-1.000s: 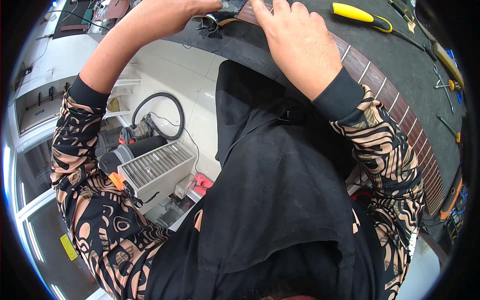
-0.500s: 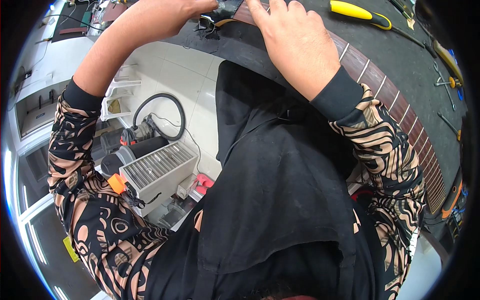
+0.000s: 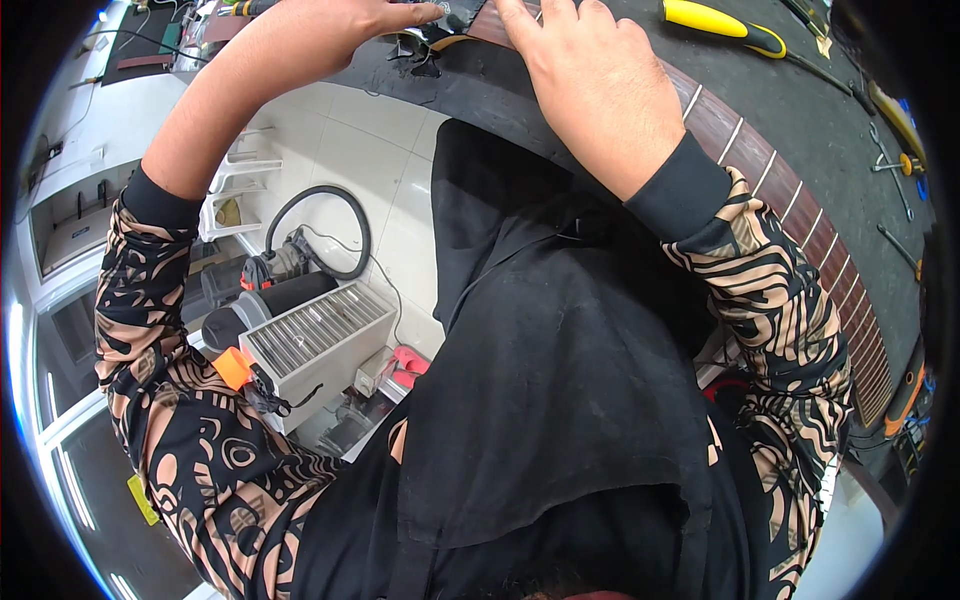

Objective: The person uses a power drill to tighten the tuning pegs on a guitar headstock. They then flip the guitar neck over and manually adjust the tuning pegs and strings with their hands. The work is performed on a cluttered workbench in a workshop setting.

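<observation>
My right hand (image 3: 605,105) rests on the dark wooden fretboard (image 3: 745,155) of a stringed instrument, fingers apart and reaching the top edge. My left hand (image 3: 330,40) is at the upper middle, index finger extended to a dark glossy piece (image 3: 455,22) beside the fretboard's end; its other fingers are mostly hidden, so its grip is unclear. Cracked, torn-looking black material (image 3: 420,62) lies just below that spot. A yellow-handled screwdriver (image 3: 700,20) lies on the dark bench mat (image 3: 835,130) to the right of my right hand.
Wrenches and small tools (image 3: 890,167) lie along the bench's right side. Below left on the tiled floor (image 3: 360,140) are a hose vacuum (image 3: 280,270), a white ribbed-top box (image 3: 315,330) and pink slippers (image 3: 408,368). Shelves (image 3: 75,200) and cluttered worktop items (image 3: 150,55) are at the left.
My left hand and forearm have shifted slightly left, with the index finger more visible along the dark piece. My right hand has moved only slightly.
</observation>
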`<action>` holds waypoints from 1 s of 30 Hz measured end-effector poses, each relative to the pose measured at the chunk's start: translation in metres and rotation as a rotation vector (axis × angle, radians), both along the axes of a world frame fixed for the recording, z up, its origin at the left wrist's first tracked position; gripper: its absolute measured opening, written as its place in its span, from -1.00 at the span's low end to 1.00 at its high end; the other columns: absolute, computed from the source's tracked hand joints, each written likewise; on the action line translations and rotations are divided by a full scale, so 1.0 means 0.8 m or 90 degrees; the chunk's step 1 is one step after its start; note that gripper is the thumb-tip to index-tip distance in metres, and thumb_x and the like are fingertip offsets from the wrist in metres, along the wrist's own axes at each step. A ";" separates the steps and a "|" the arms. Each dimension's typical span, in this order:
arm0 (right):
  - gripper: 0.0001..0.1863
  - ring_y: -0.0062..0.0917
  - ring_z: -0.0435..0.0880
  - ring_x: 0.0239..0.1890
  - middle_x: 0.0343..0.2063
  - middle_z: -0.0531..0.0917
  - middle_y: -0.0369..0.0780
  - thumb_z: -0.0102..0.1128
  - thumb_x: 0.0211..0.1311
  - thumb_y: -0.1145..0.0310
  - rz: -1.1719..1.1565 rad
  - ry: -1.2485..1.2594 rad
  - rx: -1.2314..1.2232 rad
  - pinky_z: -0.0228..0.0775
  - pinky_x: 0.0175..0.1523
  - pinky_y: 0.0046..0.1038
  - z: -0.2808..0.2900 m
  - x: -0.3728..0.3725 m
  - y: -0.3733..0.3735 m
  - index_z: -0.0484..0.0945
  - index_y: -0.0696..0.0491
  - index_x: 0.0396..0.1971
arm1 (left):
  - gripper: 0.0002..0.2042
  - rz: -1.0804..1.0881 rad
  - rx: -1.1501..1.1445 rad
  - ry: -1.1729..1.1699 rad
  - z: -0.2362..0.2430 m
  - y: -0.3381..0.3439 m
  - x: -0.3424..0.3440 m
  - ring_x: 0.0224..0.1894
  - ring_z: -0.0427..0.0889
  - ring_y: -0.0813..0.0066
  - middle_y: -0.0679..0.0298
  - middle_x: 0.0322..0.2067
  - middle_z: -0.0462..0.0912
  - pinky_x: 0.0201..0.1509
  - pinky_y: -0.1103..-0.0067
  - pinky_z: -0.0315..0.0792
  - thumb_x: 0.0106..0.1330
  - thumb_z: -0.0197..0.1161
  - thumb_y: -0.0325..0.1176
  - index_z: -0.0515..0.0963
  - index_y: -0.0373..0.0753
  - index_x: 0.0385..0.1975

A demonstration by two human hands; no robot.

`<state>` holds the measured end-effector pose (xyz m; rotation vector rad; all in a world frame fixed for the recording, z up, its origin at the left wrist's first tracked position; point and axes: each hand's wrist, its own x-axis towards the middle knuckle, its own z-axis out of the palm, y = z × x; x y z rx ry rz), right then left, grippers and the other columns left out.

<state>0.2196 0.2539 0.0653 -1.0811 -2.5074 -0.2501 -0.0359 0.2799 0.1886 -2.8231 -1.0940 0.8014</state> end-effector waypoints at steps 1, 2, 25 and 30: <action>-0.49 -0.43 0.65 -0.13 -0.19 0.63 -0.25 0.09 0.46 0.30 0.003 -0.002 0.000 0.46 -0.09 -0.39 -0.002 -0.001 0.001 0.56 0.08 0.36 | -0.38 -0.001 0.002 0.000 -0.002 0.000 -0.002 -0.03 0.68 0.02 0.02 -0.10 0.57 0.04 0.27 0.60 0.16 0.28 -0.70 0.59 -0.25 0.31; -0.49 -0.43 0.65 -0.13 -0.19 0.63 -0.25 0.09 0.46 0.30 0.005 -0.004 -0.001 0.45 -0.09 -0.39 -0.004 -0.002 0.002 0.56 0.08 0.36 | -0.38 -0.002 0.003 -0.001 -0.005 0.000 -0.004 -0.02 0.68 0.02 0.03 -0.10 0.57 0.05 0.27 0.59 0.16 0.28 -0.70 0.59 -0.25 0.32; -0.48 -0.42 0.65 -0.13 -0.19 0.62 -0.25 0.10 0.46 0.29 0.008 0.009 0.007 0.47 -0.09 -0.38 0.001 -0.004 0.000 0.56 0.08 0.37 | -0.73 -0.025 0.077 -0.080 -0.019 0.001 -0.013 -0.10 0.74 0.04 0.10 -0.21 0.73 -0.05 0.26 0.62 0.26 0.32 -0.53 0.69 -0.27 -0.03; -0.49 -0.42 0.65 -0.14 -0.20 0.62 -0.25 0.09 0.46 0.29 0.004 0.009 0.005 0.47 -0.10 -0.38 -0.002 -0.008 -0.001 0.57 0.07 0.35 | -0.84 0.087 0.118 -0.135 -0.035 -0.006 -0.006 -0.24 0.79 -0.03 0.05 -0.36 0.78 -0.16 0.18 0.63 0.29 0.31 -0.46 0.73 -0.28 -0.18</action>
